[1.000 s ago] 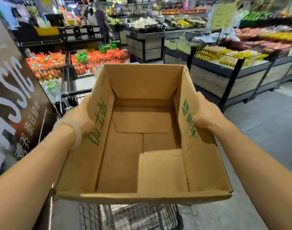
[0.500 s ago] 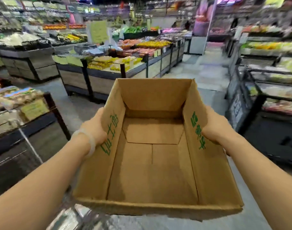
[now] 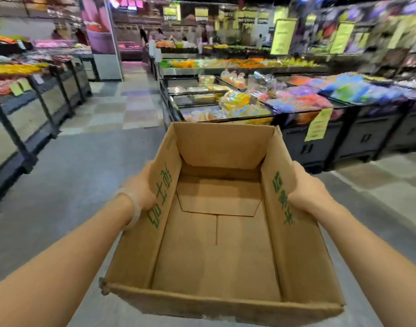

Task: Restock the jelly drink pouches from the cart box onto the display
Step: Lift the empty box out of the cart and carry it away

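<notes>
Cardboard fills the grip of both hands: the left hand [image 3: 141,192], with a pale bangle [image 3: 133,208] at the wrist, is wrapped around the outside of the box's left wall, and the right hand [image 3: 308,194] is clasped the same way on the right wall. Between them the box [image 3: 216,244] is carried level over the grey floor [image 3: 67,175], its top open and green print on the inner sides. Its bottom is bare — no jelly drink pouches show inside.

Judging from that, the restocking itself looks finished, and the step in hand is getting rid of the empty box. Ahead and to the right stands a display [image 3: 296,100] heaped with bright packets; the blur makes it impossible to tell whether the pouches lie among them. No cart is in view.

The next move, I would guess, calls for a steady two-handed carry to wherever empties go — or back to the cart — while keeping clear of the black display stands.
</notes>
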Demonstrator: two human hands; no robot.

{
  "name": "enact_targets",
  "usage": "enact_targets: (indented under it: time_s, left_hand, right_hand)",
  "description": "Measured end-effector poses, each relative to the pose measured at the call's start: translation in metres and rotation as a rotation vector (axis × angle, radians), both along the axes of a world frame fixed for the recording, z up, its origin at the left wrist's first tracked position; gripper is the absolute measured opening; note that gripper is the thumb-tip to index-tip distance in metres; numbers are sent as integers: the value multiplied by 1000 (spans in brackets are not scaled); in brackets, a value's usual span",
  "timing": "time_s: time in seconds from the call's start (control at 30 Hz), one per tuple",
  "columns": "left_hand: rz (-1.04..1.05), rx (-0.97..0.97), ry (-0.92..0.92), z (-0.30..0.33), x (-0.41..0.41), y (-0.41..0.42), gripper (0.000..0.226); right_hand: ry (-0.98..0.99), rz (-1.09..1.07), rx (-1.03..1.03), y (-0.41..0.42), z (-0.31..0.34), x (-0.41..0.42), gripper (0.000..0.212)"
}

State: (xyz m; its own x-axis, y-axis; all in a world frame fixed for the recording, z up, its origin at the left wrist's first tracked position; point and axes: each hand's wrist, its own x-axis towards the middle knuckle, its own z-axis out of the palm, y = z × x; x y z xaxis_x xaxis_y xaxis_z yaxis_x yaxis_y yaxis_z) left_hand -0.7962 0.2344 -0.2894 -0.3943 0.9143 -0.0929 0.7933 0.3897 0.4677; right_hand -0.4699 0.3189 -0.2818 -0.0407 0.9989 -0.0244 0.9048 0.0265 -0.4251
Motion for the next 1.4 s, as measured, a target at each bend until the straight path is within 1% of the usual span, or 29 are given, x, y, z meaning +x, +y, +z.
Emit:
enact_targets:
  time_s: [0.07, 0.13, 0.3, 0.43, 0.5, 0.6, 0.73, 0.87, 0.97, 1.13, 1.23, 1.33, 1.4]
  left_hand:
    - [-93, -21, 41, -1, 21, 50, 95]
    - [-186, -23, 42, 0, 42, 100, 97]
    - [-365, -53, 48, 14, 96, 219, 93]
    - [-493, -59, 77, 20, 147, 306, 92]
    - [-566, -63, 91, 19, 179, 341, 93]
    - [-658, -63, 78, 7, 233, 392, 92]
    - [-760, -74, 95, -10, 316, 460, 95]
    - [-815, -63, 113, -19, 401, 534, 94]
    - [-826, -67, 115, -14, 461, 593, 94]
    - [-840, -41, 148, 0, 554, 682, 96]
    - [-891, -22, 175, 3, 610, 730, 94]
    - [-934, -32, 150, 3, 672, 781, 88]
    - [-963, -5, 128, -4, 716, 824, 88]
  right_hand:
    - [3, -93, 0, 19, -1, 28, 77]
    - [-9, -166, 4, 37, 1, 51, 77]
    - [-22, -362, -6, 93, 9, 101, 80]
    - [0, -501, 13, 134, 1, 147, 68]
    - [5, -570, 19, 148, -5, 173, 63]
    - [17, -673, 28, 170, -18, 218, 66]
    - [1, -787, 34, 209, -36, 289, 62]
    - [-11, -834, 44, 269, -45, 366, 60]
    - [17, -857, 44, 319, -42, 425, 61]
    - [48, -892, 69, 396, -26, 512, 53]
    - [27, -911, 79, 442, -30, 564, 54]
    - [9, -941, 65, 491, -35, 619, 57]
    - [-5, -964, 65, 524, -40, 658, 56]
